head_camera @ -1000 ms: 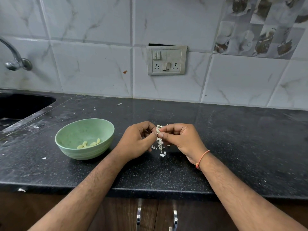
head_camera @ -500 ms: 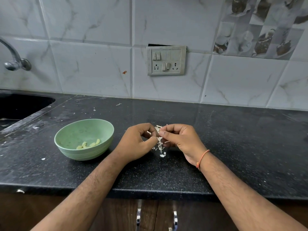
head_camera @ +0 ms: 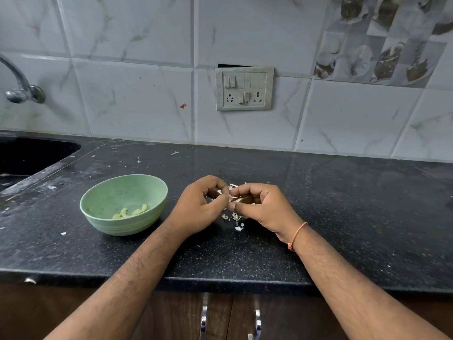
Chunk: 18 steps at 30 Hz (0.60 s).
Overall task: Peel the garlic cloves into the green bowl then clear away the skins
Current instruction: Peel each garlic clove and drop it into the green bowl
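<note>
Near the middle of the bench [head_camera: 318, 217], I pinch one garlic clove [head_camera: 230, 198] between left hand [head_camera: 201, 207] and right hand [head_camera: 262, 207], and would peel low so skins [head_camera: 234, 218] drop together, beside the green bowl [head_camera: 98, 207].

Left: green bowl [head_camera: 123, 204] blocks your sweep | right: open tabletop [head_camera: 355, 204] | front: skins [head_camera: 234, 218] under both hands
</note>
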### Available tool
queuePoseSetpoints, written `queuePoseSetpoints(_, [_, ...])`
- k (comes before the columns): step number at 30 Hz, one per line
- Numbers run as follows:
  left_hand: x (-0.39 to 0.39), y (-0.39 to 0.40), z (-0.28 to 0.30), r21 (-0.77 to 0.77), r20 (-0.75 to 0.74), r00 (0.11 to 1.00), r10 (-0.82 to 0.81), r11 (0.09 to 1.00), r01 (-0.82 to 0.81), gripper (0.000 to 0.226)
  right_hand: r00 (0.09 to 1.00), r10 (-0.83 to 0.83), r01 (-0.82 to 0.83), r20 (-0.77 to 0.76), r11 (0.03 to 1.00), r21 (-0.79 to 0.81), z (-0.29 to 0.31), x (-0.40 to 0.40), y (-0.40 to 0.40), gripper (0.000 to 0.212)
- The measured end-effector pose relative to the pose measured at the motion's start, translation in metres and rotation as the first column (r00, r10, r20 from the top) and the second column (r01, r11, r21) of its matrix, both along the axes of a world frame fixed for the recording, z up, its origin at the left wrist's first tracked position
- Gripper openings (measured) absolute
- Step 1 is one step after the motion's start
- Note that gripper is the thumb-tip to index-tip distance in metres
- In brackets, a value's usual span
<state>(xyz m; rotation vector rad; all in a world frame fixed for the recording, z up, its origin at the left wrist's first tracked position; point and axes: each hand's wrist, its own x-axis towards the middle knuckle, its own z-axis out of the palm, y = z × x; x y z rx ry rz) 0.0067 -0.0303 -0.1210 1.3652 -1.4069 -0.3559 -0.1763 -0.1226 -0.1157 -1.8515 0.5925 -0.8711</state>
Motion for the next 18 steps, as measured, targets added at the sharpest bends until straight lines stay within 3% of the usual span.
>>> queuePoseSetpoints(7, [-0.0013,0.0006,0.0024,0.007,-0.061,0.998,-0.016,1.0,0.017,0.007,1.0,-0.006,0.006,0.004,1.0,-0.005,-0.0014,0.0023,-0.001,0.017])
queuePoseSetpoints(12, [-0.0004,-0.0004,0.0014,-0.01,-0.021,1.0,-0.013,1.0,0.013,0.004,0.994,0.037,-0.044,0.104,0.997,0.07,0.0018,-0.0004,0.002,0.016])
queuePoseSetpoints(18, [-0.0015,0.0006,0.0014,-0.061,0.008,1.0,0.017,0.998,-0.016,0.009,0.987,-0.028,0.01,0.157,0.994,0.112,0.0023,0.0001,-0.0015,0.013])
